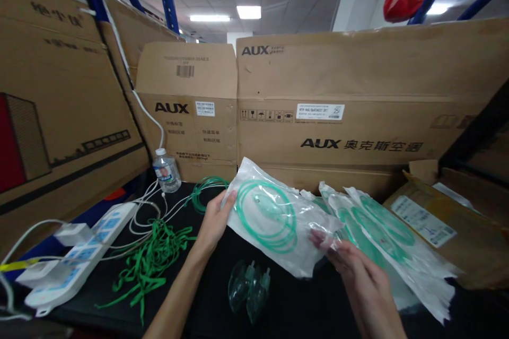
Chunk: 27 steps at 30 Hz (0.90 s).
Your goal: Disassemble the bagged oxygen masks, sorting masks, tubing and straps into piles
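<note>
Clear bag (274, 222) blurs right hand (350, 264) fingertips; left hand (212, 222) grips edge.

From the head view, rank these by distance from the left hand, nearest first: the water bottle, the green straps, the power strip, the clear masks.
1. Green straps, just left of the left hand.
2. Clear masks, below and right of it; close to the straps' distance, hard to separate.
3. Water bottle, up and left by the boxes.
4. Power strip, far left.
</note>
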Available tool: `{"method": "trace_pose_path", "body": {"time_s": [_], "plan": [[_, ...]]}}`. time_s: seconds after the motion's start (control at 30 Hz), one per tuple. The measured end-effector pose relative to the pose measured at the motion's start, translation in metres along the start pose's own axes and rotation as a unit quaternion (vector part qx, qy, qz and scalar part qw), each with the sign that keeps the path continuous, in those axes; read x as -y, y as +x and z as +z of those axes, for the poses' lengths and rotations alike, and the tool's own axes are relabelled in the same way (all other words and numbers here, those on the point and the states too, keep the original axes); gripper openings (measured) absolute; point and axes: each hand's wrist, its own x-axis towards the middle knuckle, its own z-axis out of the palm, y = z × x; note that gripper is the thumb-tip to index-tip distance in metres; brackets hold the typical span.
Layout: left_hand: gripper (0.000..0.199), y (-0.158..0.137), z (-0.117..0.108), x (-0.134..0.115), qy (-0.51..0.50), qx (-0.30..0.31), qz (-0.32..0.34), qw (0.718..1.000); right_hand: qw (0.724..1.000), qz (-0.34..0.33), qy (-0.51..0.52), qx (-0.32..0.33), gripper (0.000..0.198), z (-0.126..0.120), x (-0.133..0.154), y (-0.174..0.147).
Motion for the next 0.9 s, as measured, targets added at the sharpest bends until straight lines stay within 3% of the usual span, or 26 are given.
{"method": "trace_pose_path", "body": {"time_s": [0.13, 0.27, 0.33, 0.5, 0.57, 0.67, 0.8, 0.9], "plan": [[0.057, 0.003, -0.001, 0.004, -0.006, 0.014, -0.01, 1.0, 0.99, 0.045, 0.122, 0.049, 0.028, 0.004, -0.007, -0.001], [0.056, 0.002, -0.001, 0.007, 0.005, 0.034, -0.019, 0.999, 0.978, 0.148, 0.132, 0.064, 0.061, 0.011, -0.009, 0.003], [0.053, -0.001, -0.001, 0.01, 0.016, 0.049, -0.025, 0.998, 0.976, 0.164, 0.109, 0.088, 0.059, 0.016, -0.013, 0.005], [0.044, -0.007, 0.003, 0.019, 0.041, 0.084, -0.022, 0.995, 0.979, 0.115, -0.001, 0.171, 0.048, 0.032, -0.032, 0.012], [0.041, -0.008, 0.003, 0.023, 0.052, 0.088, -0.024, 0.994, 0.979, 0.099, -0.034, 0.173, 0.041, 0.036, -0.039, 0.015], [0.04, -0.007, 0.002, 0.027, 0.065, 0.083, -0.032, 0.994, 0.984, 0.066, -0.05, 0.161, 0.052, 0.038, -0.041, 0.016], [0.039, -0.003, -0.004, 0.029, 0.077, 0.055, -0.04, 0.995, 0.986, 0.064, -0.032, 0.149, 0.053, 0.022, -0.028, 0.011], [0.038, 0.006, -0.011, 0.03, 0.082, 0.015, -0.041, 0.996, 0.984, 0.13, -0.009, 0.12, 0.048, -0.014, -0.021, 0.014]]}}
